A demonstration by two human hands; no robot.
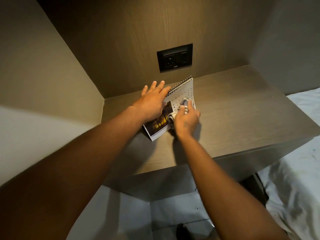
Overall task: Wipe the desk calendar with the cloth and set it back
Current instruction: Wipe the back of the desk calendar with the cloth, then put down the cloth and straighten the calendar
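Observation:
A spiral-bound desk calendar (181, 91) stands tent-like on the wooden desk (233, 118), its front page showing a dark photo and a white date grid. My left hand (152, 101) lies over the calendar's upper left part, fingers spread flat, steadying it near the wire binding. My right hand (186, 119) is closed on a bunched striped cloth (184, 104) and presses it against the date grid on the calendar's right half. The cloth hides part of the numbers.
A black wall socket plate (174, 57) sits in the wood panel right behind the calendar. A plain wall closes the desk's left side. A bed with white sheets (297, 179) runs along the right. The desk's front edge drops to a tiled floor (164, 213).

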